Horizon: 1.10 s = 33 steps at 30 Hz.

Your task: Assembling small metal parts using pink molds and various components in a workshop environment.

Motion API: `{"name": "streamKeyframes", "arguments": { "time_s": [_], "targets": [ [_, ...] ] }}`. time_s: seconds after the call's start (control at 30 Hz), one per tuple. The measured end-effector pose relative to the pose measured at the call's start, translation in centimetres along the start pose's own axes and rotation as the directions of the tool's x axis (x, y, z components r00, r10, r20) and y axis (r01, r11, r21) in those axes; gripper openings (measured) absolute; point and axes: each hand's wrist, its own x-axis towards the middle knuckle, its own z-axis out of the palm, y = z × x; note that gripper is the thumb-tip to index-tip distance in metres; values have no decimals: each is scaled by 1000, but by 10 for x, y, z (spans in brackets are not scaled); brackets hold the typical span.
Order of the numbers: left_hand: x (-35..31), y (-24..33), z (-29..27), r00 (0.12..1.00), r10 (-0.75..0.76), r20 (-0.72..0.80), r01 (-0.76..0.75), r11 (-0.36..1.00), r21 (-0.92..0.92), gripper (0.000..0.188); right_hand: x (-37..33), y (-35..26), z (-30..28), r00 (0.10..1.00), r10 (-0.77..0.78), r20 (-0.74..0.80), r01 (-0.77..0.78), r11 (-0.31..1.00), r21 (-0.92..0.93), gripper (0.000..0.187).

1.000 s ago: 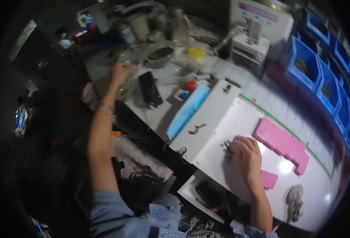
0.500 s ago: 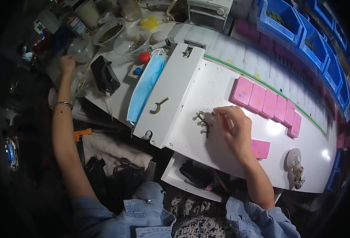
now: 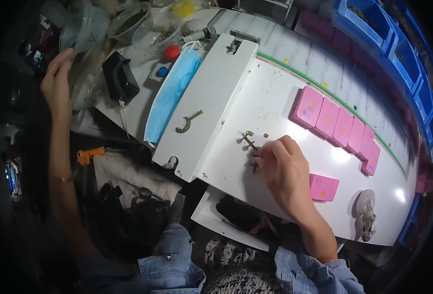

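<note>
My left hand [image 3: 58,88] is at the far left, its fingers against the lower edge of a tilted clear plastic tub [image 3: 85,29], gripping it as far as I can see. My right hand [image 3: 285,174] is over the white tabletop, thumb and fingertips pinched at one of several small bronze-coloured metal pieces [image 3: 246,140] with looped ends; the fingers partly hide it. A tiny loose ring-shaped piece [image 3: 266,135] lies just above those fingers. Beside my right wrist is a single pink block [image 3: 324,187].
A row of pink blocks [image 3: 330,121] stands along the green edge strip. Left of the white raised bar [image 3: 211,98], which carries a curved metal piece [image 3: 189,121], lie a blue face mask [image 3: 173,93] and a black device [image 3: 121,77]. Blue bins [image 3: 368,27] stand upper right; a drawer [image 3: 209,208] is open below.
My left hand has moved left, and the clear tub near it is now raised and tilted. My right hand has come down left, its fingers closing at the small metal pieces.
</note>
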Motion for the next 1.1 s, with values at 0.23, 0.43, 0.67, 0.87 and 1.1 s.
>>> {"name": "streamKeyframes", "arguments": {
  "time_s": [0.23,0.43,0.67,0.87,1.1],
  "targets": [
    [-99,84,20,976,106,191,-122,990,72,24,0,1,-8,997,52,-52,-56,995,-77,16],
    [-141,120,24,927,207,312,-287,928,237,23,4,-1,-5,984,-98,-146,88,994,-69,20],
    [-153,131,41,767,450,458,-566,811,152,28,3,7,-5,987,-103,-124,96,993,-63,28],
    [-147,132,34,810,354,468,-472,867,161,29,7,0,-1,988,-107,-113,102,993,-53,26],
    [-132,120,30,873,312,376,-403,894,194,21,5,-9,-2,990,-79,-120,80,997,6,23]
  ]
}}
